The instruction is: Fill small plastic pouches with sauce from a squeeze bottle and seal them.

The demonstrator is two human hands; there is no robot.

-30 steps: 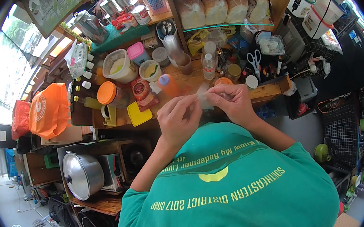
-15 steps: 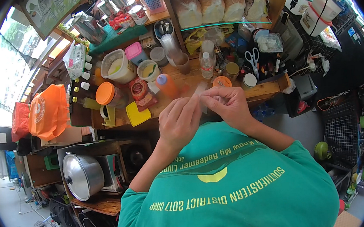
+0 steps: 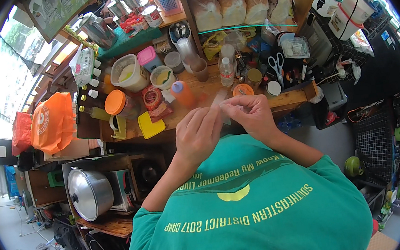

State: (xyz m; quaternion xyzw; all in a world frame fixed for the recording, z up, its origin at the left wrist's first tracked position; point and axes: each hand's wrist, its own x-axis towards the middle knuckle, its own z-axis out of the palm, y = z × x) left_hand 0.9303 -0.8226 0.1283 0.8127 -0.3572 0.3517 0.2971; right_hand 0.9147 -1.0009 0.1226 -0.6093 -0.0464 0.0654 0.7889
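Note:
Both my hands meet at chest height in front of the wooden counter's near edge. A thin, see-through piece of plastic film [image 3: 219, 98], perhaps a small bag, sticks up between them. My left hand [image 3: 197, 131] is closed, with the film at its fingertips. Thumb and forefinger of my right hand [image 3: 249, 115] pinch the film's edge. Its lower part is mostly hidden by my fingers. Just beyond my hands stand an orange squeeze bottle [image 3: 183, 95] and an orange-lidded jar [image 3: 242, 90]. A yellow lid [image 3: 152, 125] lies to the left of my left hand.
Farther back on the counter are a clear water bottle [image 3: 226, 72], a brown cup [image 3: 199, 69] and a white tub [image 3: 129, 74]. White-handled scissors [image 3: 277, 65] stand at the right. Bagged loaves [image 3: 232, 9] fill the shelf above. A large pot [image 3: 91, 192] sits lower left.
Both hands hold nearly the same place, still gripping the plastic film. The fingers have shifted only slightly against it.

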